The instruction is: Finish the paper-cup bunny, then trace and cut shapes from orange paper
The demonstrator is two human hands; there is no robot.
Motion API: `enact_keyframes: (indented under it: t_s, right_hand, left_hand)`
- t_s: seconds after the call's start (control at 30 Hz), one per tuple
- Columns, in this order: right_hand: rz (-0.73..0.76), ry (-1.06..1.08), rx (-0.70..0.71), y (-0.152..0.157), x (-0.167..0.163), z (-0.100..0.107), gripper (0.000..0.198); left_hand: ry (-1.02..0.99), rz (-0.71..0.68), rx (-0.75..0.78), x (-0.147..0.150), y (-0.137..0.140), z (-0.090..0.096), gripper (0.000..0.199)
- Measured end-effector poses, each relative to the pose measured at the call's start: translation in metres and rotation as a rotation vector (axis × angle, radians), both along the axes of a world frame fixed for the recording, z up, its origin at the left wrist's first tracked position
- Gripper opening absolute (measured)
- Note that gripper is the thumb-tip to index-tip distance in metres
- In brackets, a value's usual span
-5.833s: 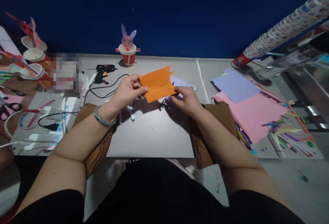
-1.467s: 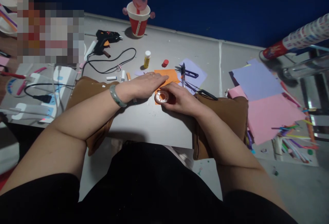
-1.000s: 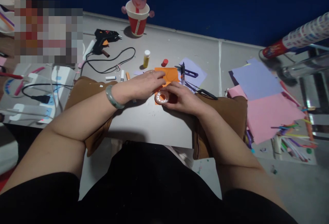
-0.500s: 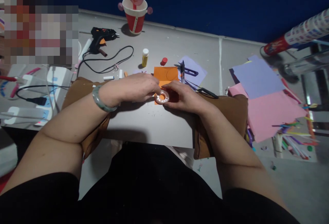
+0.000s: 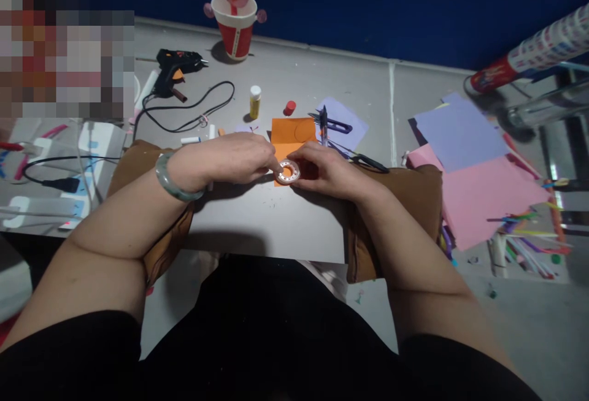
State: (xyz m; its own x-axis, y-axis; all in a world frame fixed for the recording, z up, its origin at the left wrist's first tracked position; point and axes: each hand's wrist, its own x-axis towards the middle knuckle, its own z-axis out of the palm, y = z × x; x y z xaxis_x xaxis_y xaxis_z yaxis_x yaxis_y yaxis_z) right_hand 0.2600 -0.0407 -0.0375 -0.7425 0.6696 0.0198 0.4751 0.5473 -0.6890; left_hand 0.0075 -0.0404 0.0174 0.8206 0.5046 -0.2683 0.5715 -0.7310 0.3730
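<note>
orange paper (image 5: 289, 133) pt hidden by ring (image 5: 288, 181), pen (image 5: 324, 127) & red cap (image 5: 289, 108) nr.

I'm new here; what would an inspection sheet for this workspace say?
Surface: pale table with dark specks.
Job's things: white ring over orange paper, which bears a curved outline.
Clutter: yellow-and-white tube, red cap, black-handled scissors, purple paper, pink paper.
Hands: right hand grips the ring; left hand is at its left rim.
Cables: black cord loops beside the glue gun; black plug by white power strip.
Surroundings: dark blue wall behind; stacked paper cups at right.
</note>
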Motion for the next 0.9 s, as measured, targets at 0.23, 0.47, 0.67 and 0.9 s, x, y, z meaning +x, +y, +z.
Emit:
enact_keyframes:
  t_s: [0.23,0.47,0.67,0.9]
  right_hand:
    - [0.004,0.027,-0.009,0.0003,0.0013,-0.0008,0.030]
    - [0.007,0.016,-0.019,0.0007,0.0020,-0.0015,0.031]
    - [0.011,0.009,-0.025,0.0011,0.0017,-0.0015,0.033]
    - [0.014,0.023,-0.010,0.0013,0.0016,-0.0019,0.032]
  left_hand:
    - [0.041,-0.001,-0.020,0.0014,-0.0013,0.0041,0.036]
    - [0.043,0.027,-0.068,-0.0004,-0.0009,0.0027,0.038]
    - [0.022,0.002,-0.029,-0.0017,-0.0008,-0.0014,0.039]
    - [0.061,0.027,-0.022,0.0011,-0.0050,0.0013,0.036]
